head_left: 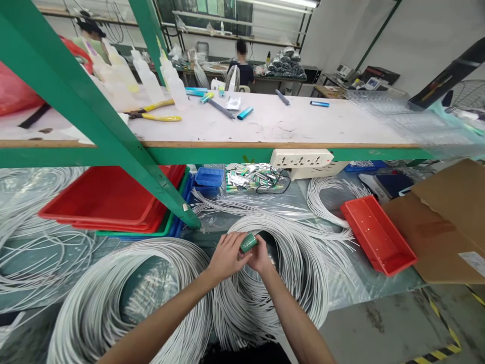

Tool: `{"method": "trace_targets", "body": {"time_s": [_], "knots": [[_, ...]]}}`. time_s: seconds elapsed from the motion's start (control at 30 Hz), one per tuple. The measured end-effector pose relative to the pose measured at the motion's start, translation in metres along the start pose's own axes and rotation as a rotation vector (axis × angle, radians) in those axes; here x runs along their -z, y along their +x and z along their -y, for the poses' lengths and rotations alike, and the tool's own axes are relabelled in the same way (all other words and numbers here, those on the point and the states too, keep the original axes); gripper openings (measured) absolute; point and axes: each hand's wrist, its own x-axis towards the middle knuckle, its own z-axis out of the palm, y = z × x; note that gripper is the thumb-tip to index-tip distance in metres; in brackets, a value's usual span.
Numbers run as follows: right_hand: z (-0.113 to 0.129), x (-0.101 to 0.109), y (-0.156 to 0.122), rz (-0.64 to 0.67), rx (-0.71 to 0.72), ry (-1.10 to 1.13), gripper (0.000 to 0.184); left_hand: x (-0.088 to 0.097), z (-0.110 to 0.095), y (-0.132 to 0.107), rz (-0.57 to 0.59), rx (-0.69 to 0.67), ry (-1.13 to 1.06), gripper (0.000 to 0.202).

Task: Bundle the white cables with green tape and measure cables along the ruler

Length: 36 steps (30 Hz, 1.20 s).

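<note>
- Two hands on one green roll (248, 242): left hand (228, 254) closed on its left side, right hand (261, 255) closed on the right end. Underside contact hidden.
- Roll is held up over the near side of the bench, above the upper-left part of the right coil (308, 273).
- Main risk, my read: drop. Hold looks like mostly fingers; if one side lets go early, roll could fall into the coil's open middle.
- Second risk: snag. Left coil (87, 303) and right coil sit side by side, many strands; a dragging forearm could pull some out of line.
- Third: loose wire ends (343, 258) fan out near the red bin (379, 235); shifting the right coil could tangle them.
- Pose: left forearm (159, 316) slants up from lower left across the left coil; right forearm (291, 313) from lower right across the right coil. Wrists converge, hands nearly touching.
</note>
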Motion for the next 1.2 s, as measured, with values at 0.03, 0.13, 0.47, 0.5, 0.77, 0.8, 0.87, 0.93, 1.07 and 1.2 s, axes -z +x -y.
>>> {"method": "trace_targets", "body": {"time_s": [0.03, 0.13, 0.47, 0.5, 0.77, 0.8, 0.87, 0.93, 1.07, 1.2], "knots": [[0.000, -0.001, -0.001, 0.009, 0.004, -0.005, 0.020, -0.004, -0.007, -0.003, 0.006, -0.026, 0.103, 0.049], [0.000, -0.003, -0.004, 0.044, 0.015, -0.022, 0.018, -0.014, -0.015, -0.001, -0.004, -0.010, 0.313, 0.047], [0.015, -0.006, -0.009, 0.206, -0.037, -0.092, 0.034, 0.003, -0.016, 0.021, -0.025, 0.099, 0.169, 0.044], [0.017, -0.006, -0.008, 0.220, -0.043, -0.095, 0.033, 0.008, -0.014, 0.024, -0.004, 0.128, 0.112, 0.046], [0.022, -0.010, -0.005, 0.290, -0.027, -0.119, 0.026, 0.040, 0.018, 0.052, 0.054, 0.441, -0.365, 0.048], [0.021, -0.010, -0.004, 0.288, -0.017, -0.124, 0.023, 0.044, 0.021, 0.054, 0.034, 0.443, -0.360, 0.050], [0.019, -0.011, -0.002, 0.277, 0.003, -0.136, 0.021, 0.051, 0.024, 0.056, -0.011, 0.416, -0.297, 0.052], [0.017, -0.011, -0.001, 0.264, 0.021, -0.149, 0.023, 0.057, 0.025, 0.057, -0.047, 0.372, -0.184, 0.051], [0.014, -0.012, -0.001, 0.228, 0.059, -0.175, 0.024, 0.060, 0.028, 0.060, -0.085, 0.323, -0.049, 0.049], [0.008, -0.012, 0.003, 0.156, 0.129, -0.226, 0.017, 0.051, 0.037, 0.065, -0.092, 0.339, -0.127, 0.048]]}}
